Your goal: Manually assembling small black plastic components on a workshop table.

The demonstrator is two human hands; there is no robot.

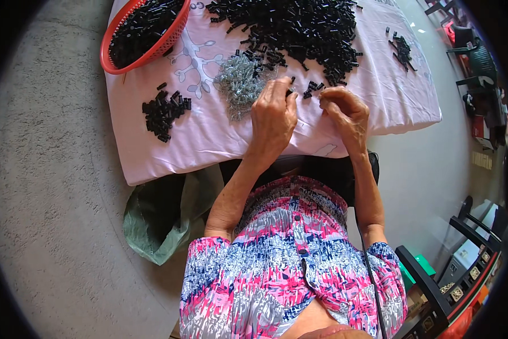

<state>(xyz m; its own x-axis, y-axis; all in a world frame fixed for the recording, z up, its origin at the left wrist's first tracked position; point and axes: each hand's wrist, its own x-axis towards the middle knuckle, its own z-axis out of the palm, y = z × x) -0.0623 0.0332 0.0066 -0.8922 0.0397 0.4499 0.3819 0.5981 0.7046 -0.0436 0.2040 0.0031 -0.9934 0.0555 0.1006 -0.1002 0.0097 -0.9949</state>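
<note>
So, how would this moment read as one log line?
left hand: at small black piece, beside silvery pile; right hand: curled, contents unclear; beyond: black heap, red basket

A short run of dark lettering [197, 5] is printed on the pink cloth [203, 138], near the top of the view, just right of the red basket [162, 44] and close to the heap of black pieces [290, 20]; only a couple of its letters show clearly. No other text, label, number or sign can be read.
</note>
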